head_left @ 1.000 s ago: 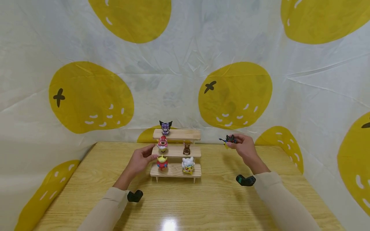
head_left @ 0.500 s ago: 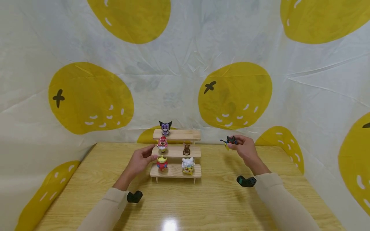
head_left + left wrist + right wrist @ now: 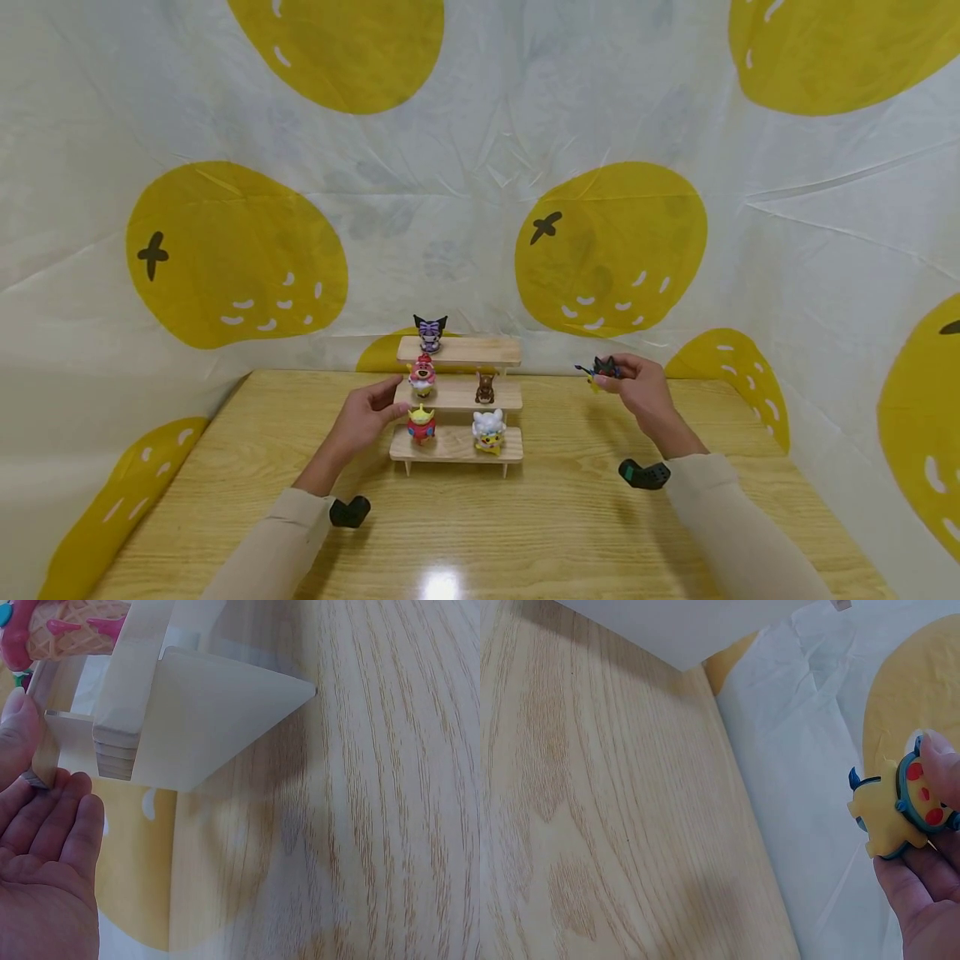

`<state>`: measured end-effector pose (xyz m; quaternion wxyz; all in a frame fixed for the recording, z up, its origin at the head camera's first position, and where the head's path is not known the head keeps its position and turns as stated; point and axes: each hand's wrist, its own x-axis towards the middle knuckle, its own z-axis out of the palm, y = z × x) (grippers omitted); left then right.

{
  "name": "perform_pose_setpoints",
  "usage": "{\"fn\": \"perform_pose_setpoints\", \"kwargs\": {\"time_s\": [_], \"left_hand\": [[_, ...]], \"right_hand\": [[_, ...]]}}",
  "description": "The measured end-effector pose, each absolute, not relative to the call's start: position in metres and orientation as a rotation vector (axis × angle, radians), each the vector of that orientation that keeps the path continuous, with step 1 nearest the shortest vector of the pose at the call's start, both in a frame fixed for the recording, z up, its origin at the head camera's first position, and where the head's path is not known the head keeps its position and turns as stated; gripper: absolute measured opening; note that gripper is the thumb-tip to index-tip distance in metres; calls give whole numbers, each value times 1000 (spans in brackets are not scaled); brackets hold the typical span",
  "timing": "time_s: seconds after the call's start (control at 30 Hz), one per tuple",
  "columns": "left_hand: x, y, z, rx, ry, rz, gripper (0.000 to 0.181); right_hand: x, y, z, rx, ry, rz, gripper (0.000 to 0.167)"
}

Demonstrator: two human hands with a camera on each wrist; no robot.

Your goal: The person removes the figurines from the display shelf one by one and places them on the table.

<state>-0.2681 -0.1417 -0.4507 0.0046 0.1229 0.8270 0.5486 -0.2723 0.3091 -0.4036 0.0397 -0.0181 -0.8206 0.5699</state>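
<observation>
A three-tier wooden display stand stands on the table. My left hand is at its left end; in the left wrist view, thumb and fingers hold the end of a board. My right hand is to the right of the stand, pinching a small toy figurine above the table. This figurine has a yellow body, red cheeks and blue trim, with a dark eared top in the head view. The fingers hide part of it.
On the stand sit a black-and-purple figurine, a pink bear figurine, a brown figurine, a red-and-yellow figurine and a white-hooded one. A fruit-print cloth hangs behind the wooden table.
My right hand has drifted slightly right and down with the figurine, which has turned a little. The left hand and the stand stay where they were.
</observation>
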Motion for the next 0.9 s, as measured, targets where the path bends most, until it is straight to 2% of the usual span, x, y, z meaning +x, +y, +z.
{"fn": "perform_pose_setpoints", "kwargs": {"time_s": [0.9], "left_hand": [[-266,-141,-449,392,2584,1722,61]], "right_hand": [[-266,319,-412,-77,-2547,1684,42]]}}
